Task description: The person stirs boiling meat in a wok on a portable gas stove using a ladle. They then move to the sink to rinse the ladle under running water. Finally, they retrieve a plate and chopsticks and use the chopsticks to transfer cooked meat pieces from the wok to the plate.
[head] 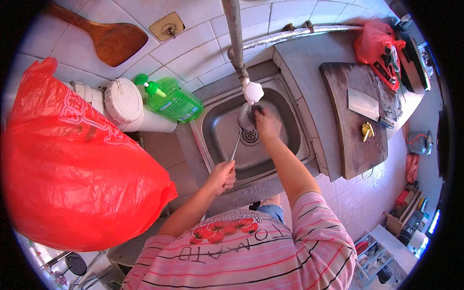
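My left hand [222, 177] is closed around the thin metal handle [236, 145] of a utensil, whose far end lies under the tap and is partly hidden. My right hand [267, 125] holds a dark scouring pad [256, 110], blurred, beside the tap's outlet. Both are over a stainless steel sink [223, 145] with a round drain strainer [250, 136] at its bottom. Above them a white tap knob [253, 92] sits on a metal pipe. What the utensil's head looks like cannot be told clearly.
Left of the sink stand a green pump bottle [175, 101], a white lidded container [124, 99] and a large red plastic bag [83, 170]. On the right counter, a wooden chopping board [337, 108] bears a cleaver [363, 103] and cut yellow pieces [367, 131]. A wooden spatula [117, 41] hangs at upper left.
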The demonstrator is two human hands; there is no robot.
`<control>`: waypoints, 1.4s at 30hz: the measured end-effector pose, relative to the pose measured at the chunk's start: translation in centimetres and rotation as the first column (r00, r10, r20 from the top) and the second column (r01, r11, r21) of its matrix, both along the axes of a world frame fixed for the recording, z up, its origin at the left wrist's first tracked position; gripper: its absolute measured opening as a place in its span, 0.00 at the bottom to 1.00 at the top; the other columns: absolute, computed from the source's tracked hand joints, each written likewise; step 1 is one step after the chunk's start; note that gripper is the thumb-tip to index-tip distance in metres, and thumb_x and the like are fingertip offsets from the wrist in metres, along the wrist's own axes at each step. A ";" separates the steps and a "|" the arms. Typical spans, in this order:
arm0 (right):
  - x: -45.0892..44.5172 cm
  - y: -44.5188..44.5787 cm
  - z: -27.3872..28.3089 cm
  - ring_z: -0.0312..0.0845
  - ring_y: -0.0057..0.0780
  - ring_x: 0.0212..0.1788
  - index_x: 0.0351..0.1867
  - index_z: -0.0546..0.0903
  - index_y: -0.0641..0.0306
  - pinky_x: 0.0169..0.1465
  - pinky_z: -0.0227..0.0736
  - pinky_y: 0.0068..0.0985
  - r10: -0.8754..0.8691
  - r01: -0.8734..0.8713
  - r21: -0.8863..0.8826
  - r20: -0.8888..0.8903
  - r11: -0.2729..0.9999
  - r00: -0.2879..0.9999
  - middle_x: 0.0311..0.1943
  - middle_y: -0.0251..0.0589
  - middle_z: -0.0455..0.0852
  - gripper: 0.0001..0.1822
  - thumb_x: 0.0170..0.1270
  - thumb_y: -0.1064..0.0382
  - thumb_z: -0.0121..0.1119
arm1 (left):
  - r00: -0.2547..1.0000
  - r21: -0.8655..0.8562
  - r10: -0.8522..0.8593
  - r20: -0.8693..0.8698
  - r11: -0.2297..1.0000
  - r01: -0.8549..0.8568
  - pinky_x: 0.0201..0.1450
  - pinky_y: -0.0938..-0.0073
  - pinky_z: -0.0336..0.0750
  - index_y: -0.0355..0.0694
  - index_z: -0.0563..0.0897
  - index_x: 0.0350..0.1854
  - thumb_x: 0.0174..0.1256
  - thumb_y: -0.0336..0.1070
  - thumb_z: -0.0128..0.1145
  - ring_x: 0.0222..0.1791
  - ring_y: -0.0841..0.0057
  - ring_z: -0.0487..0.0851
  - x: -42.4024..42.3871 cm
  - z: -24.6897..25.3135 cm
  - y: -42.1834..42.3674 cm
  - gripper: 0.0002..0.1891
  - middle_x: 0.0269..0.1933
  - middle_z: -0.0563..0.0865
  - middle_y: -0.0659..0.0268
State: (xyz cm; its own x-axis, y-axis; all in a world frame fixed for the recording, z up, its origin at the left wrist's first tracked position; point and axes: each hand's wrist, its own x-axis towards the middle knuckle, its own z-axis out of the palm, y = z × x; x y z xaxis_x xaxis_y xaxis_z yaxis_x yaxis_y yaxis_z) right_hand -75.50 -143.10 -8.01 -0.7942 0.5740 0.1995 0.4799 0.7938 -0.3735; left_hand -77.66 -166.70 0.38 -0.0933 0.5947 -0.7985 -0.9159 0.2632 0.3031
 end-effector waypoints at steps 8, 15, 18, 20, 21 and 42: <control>-0.8 -1.4 0.4 0.79 0.37 0.33 0.43 0.82 0.47 0.32 0.75 0.36 0.031 -0.036 -0.036 -0.112 0.999 0.993 0.31 0.33 0.78 0.14 0.56 0.66 0.53 | 1.000 0.032 0.017 -0.021 0.999 -0.017 0.10 0.84 0.49 0.48 0.68 0.28 0.71 0.48 0.48 0.10 0.89 0.55 0.2 -0.1 0.7 0.14 0.14 0.59 0.79; -0.4 -2.6 -0.4 0.79 0.40 0.34 0.39 0.82 0.49 0.34 0.75 0.38 0.180 -0.181 -0.026 -0.033 0.983 0.983 0.33 0.35 0.78 0.10 0.58 0.65 0.52 | 0.997 0.047 0.072 0.012 0.996 -0.072 0.10 0.84 0.49 0.48 0.69 0.29 0.71 0.48 0.48 0.10 0.89 0.55 0.4 0.0 0.7 0.13 0.14 0.59 0.79; -0.2 -1.1 -0.4 0.78 0.42 0.36 0.37 0.82 0.52 0.35 0.74 0.38 0.013 -0.014 -0.061 -0.008 0.998 1.000 0.33 0.37 0.77 0.08 0.60 0.63 0.52 | 0.998 0.071 0.060 0.031 0.996 -0.062 0.10 0.84 0.49 0.48 0.69 0.29 0.71 0.48 0.48 0.10 0.89 0.56 0.5 -0.3 0.2 0.13 0.14 0.59 0.79; -0.3 -0.6 -0.3 0.77 0.42 0.35 0.37 0.82 0.53 0.35 0.74 0.39 -0.048 0.047 -0.068 -0.005 0.997 0.999 0.32 0.37 0.76 0.08 0.59 0.63 0.52 | 0.997 0.055 0.050 0.061 0.997 -0.053 0.10 0.84 0.49 0.48 0.69 0.30 0.71 0.48 0.48 0.10 0.89 0.56 0.7 -0.4 0.1 0.13 0.14 0.60 0.79; -0.3 -0.4 -0.3 0.77 0.42 0.35 0.37 0.82 0.53 0.35 0.74 0.39 -0.082 0.082 -0.069 -0.002 0.994 0.997 0.32 0.37 0.76 0.08 0.59 0.63 0.53 | 0.996 0.058 0.055 0.068 0.997 -0.059 0.10 0.84 0.49 0.48 0.69 0.30 0.71 0.48 0.47 0.10 0.89 0.56 0.7 -0.4 0.3 0.13 0.14 0.60 0.79; 0.7 -1.4 0.3 0.79 0.38 0.32 0.39 0.85 0.46 0.34 0.75 0.35 0.013 -0.044 -0.156 -0.193 0.987 0.981 0.31 0.36 0.80 0.12 0.55 0.65 0.57 | 0.986 0.097 0.026 0.168 0.994 -0.042 0.09 0.86 0.49 0.47 0.70 0.31 0.72 0.47 0.46 0.10 0.91 0.56 -0.5 -0.3 0.1 0.12 0.14 0.60 0.80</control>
State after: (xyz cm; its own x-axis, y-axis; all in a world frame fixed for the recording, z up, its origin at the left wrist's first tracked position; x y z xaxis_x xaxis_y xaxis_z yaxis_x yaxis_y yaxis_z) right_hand -74.79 -144.46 -7.74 -0.7667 0.5880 0.2576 0.3652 0.7296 -0.5782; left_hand -78.14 -166.57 0.13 0.0141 0.6709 -0.7414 -0.9636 0.2072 0.1692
